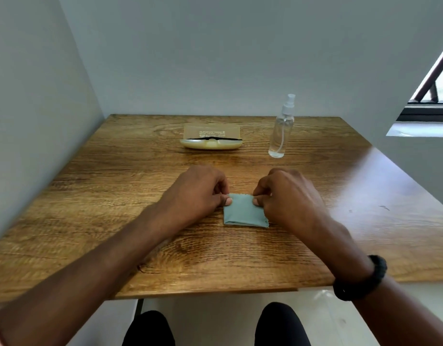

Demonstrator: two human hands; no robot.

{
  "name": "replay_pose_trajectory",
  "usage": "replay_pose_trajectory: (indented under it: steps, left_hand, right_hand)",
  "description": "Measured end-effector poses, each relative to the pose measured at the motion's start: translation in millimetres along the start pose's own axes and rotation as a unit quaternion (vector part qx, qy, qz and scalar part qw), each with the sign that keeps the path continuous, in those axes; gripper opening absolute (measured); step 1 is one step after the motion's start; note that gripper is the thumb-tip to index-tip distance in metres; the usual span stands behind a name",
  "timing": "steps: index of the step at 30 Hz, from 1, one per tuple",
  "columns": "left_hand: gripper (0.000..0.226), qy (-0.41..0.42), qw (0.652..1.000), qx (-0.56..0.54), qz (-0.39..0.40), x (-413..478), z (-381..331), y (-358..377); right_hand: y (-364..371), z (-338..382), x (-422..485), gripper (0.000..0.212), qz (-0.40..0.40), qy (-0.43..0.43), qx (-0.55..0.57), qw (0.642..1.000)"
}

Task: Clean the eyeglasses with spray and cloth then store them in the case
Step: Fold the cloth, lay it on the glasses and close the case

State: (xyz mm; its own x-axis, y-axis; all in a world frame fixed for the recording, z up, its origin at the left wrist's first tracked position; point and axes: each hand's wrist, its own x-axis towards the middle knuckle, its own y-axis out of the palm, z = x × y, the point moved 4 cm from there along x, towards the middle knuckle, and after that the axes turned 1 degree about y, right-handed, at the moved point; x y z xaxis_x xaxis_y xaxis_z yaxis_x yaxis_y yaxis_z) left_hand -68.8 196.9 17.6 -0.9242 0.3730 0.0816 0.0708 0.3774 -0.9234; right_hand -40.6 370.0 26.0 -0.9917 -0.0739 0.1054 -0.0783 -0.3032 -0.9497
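Note:
A folded grey-green cleaning cloth [243,211] lies flat on the wooden table [115,196] in front of me. My left hand [194,192] pinches its far left corner and my right hand [287,196] pinches its far right corner. Farther back stands an open beige glasses case [211,143] with its lid laid back; the black eyeglasses [215,139] lie inside it, only their top edge showing. A clear spray bottle [281,128] with a white nozzle stands upright to the right of the case.
Grey walls close in the table at the left and back. A window sill and dark frame [425,113] are at the far right. My knees [150,328] show below the table's near edge. A black band [362,280] is on my right wrist.

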Motion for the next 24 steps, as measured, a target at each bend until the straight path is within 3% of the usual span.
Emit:
replay_pose_trajectory:
  steps: [4,12,15,20,24]
  left_hand:
    - [0.013,0.0,1.0,0.008,-0.006,-2,0,2]
    - [0.006,0.0,0.998,-0.049,-0.038,-4,2,-8]
    - [0.015,-0.01,0.995,-0.086,-0.05,-1,6,-13]
    - [0.022,-0.021,0.989,-0.126,-0.068,4,13,-15]
    - [0.035,-0.011,0.989,-0.125,-0.081,-2,13,-11]
  right_hand:
    - [3,0,0,0.001,-0.006,-0.006,0.004,1.0]
    - [-4,-2,9,0.005,-0.01,-0.053,0.076,0.996]
    - [-7,-4,24,0.007,-0.012,-0.06,0.101,0.993]
    - [-3,-7,41,0.031,0.022,-0.069,0.112,0.991]
    - [-1,-7,38,0.016,0.006,-0.086,0.095,0.992]
